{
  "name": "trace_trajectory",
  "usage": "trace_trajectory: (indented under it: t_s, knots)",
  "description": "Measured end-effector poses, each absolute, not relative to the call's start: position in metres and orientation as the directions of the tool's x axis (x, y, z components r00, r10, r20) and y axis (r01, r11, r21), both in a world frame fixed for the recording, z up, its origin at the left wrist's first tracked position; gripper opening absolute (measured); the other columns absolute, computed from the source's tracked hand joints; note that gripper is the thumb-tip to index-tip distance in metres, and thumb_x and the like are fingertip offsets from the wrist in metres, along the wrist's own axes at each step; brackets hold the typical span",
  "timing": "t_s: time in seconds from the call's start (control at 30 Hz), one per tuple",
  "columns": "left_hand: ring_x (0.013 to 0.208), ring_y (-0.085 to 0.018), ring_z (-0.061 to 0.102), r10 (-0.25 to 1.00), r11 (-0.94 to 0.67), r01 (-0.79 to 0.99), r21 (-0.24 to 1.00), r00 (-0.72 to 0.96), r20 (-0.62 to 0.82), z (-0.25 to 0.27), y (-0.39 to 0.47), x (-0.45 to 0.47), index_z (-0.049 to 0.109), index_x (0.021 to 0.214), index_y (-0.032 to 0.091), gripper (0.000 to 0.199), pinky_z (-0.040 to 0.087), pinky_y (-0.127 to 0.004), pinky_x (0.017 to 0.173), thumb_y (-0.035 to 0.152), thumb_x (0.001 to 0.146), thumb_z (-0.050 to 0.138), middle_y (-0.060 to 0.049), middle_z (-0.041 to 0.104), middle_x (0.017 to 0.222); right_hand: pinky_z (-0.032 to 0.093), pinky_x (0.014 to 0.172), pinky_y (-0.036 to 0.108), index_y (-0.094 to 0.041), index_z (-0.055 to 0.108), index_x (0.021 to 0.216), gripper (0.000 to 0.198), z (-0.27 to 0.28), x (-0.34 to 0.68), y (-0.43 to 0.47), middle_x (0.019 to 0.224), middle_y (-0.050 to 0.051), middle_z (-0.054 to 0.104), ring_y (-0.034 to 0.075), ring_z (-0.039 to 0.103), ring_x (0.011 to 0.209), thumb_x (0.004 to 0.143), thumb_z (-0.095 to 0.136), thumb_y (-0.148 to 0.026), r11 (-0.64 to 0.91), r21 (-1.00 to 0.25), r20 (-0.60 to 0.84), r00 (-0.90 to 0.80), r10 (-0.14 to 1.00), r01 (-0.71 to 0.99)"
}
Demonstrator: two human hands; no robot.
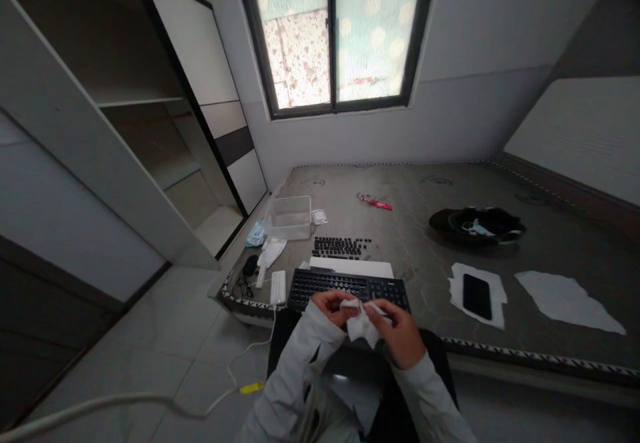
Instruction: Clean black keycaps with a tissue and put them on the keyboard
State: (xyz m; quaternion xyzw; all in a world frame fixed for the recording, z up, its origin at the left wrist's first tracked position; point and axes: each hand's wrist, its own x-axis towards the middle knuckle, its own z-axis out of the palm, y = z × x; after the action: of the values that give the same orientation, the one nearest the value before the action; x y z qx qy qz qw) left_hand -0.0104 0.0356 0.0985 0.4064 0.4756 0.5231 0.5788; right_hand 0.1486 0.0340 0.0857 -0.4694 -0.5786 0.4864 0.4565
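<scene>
My left hand [336, 306] and my right hand [399, 334] both pinch a crumpled white tissue [364, 328], which hangs down between them. Anything inside the tissue is too small to make out. Just beyond my hands lies a black keyboard [327, 285], partly covered by them. Behind it is a white sheet or box [353, 268]. Rows of loose black keycaps [337, 246] are laid out on the mattress farther back.
A clear plastic box [290, 218], a white power strip [278, 288] and a black mouse [251, 265] are at the left. To the right lie a phone [477, 296] on tissue, another tissue [570, 301] and a black cap [453, 226]. A red packet [376, 203] sits farther back on the mattress [400, 230].
</scene>
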Motion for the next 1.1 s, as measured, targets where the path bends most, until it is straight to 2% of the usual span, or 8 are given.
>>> trace_trajectory:
  t_s: [0.07,0.17,0.27,0.37,0.53,0.73,0.9,1.1]
  knots:
    - [0.061,-0.016,0.068,0.992,0.122,-0.184,0.975,0.008,-0.123,0.094,0.037,-0.012,0.075,0.071,0.013,0.041,0.054,-0.026,0.06,0.045,0.048,0.084,-0.009,0.078,0.069,0.055,0.067,0.032,-0.019,0.073,0.075,0.035,0.087,0.152,0.035,0.074,0.006,0.075,0.024,0.068,0.073,0.071,0.067,-0.053,0.072,-0.989,0.067,-0.041,0.997,0.132]
    - [0.067,-0.018,0.071,0.994,0.107,-0.192,0.975,-0.011,-0.112,0.086,0.04,-0.011,0.077,0.084,0.013,0.044,0.055,-0.025,0.063,0.047,0.056,0.08,-0.013,0.079,0.08,0.055,0.068,0.033,-0.018,0.074,0.084,0.039,0.086,0.154,0.036,0.083,0.009,0.076,0.024,0.069,0.076,0.071,0.067,-0.054,0.041,-0.996,0.041,0.004,0.999,0.076]
    - [0.067,-0.018,0.071,0.994,0.084,-0.218,0.972,-0.046,-0.096,0.083,0.04,-0.009,0.077,0.09,0.013,0.047,0.054,-0.024,0.062,0.048,0.059,0.078,-0.013,0.08,0.083,0.056,0.07,0.035,-0.018,0.073,0.099,0.047,0.083,0.152,0.035,0.095,0.012,0.076,0.026,0.07,0.082,0.078,0.058,-0.057,-0.003,-0.99,0.003,-0.042,0.999,-0.141]
    - [0.067,-0.018,0.07,0.992,0.058,-0.221,0.974,-0.097,-0.081,0.088,0.037,-0.006,0.077,0.089,0.013,0.043,0.053,-0.024,0.06,0.045,0.061,0.076,-0.012,0.079,0.081,0.057,0.08,0.041,-0.019,0.073,0.103,0.051,0.083,0.15,0.033,0.101,0.014,0.075,0.028,0.069,0.091,0.082,0.051,-0.059,-0.025,-0.952,0.003,-0.091,0.996,-0.305]
    - [0.057,-0.013,0.063,0.984,0.052,-0.156,0.986,-0.161,-0.078,0.102,0.029,-0.003,0.075,0.075,0.011,0.032,0.049,-0.023,0.056,0.04,0.062,0.077,-0.006,0.076,0.067,0.049,0.098,0.043,-0.023,0.073,0.103,0.034,0.091,0.145,0.028,0.113,0.011,0.07,0.026,0.063,0.107,0.078,0.065,-0.044,0.149,-0.988,0.153,-0.106,0.982,-0.047]
    - [0.049,-0.01,0.057,0.976,0.056,-0.142,0.988,-0.199,-0.084,0.099,0.028,-0.001,0.074,0.065,0.013,0.027,0.045,-0.021,0.049,0.037,0.056,0.081,-0.001,0.07,0.055,0.058,0.079,0.033,-0.022,0.069,0.097,0.031,0.087,0.136,0.027,0.095,0.008,0.072,0.022,0.069,0.09,0.071,0.073,-0.039,0.114,-0.991,0.116,-0.019,0.993,-0.071]
    - [0.066,-0.018,0.068,0.979,0.013,-0.159,0.987,-0.2,-0.045,0.092,0.027,0.003,0.077,0.083,0.013,0.03,0.053,-0.026,0.061,0.038,0.067,0.072,-0.008,0.079,0.076,0.058,0.077,0.033,-0.022,0.072,0.095,0.029,0.083,0.138,0.03,0.096,0.008,0.07,0.023,0.067,0.09,0.071,0.073,-0.038,0.193,-0.981,0.192,-0.029,0.981,0.028]
    - [0.076,-0.02,0.071,0.981,-0.001,-0.162,0.987,-0.192,-0.03,0.085,0.025,0.008,0.074,0.098,0.013,0.033,0.055,-0.026,0.067,0.035,0.077,0.063,-0.012,0.079,0.091,0.056,0.081,0.035,-0.023,0.072,0.097,0.027,0.084,0.138,0.027,0.101,0.009,0.071,0.024,0.066,0.095,0.078,0.065,-0.041,0.18,-0.974,0.195,0.103,0.975,0.137]
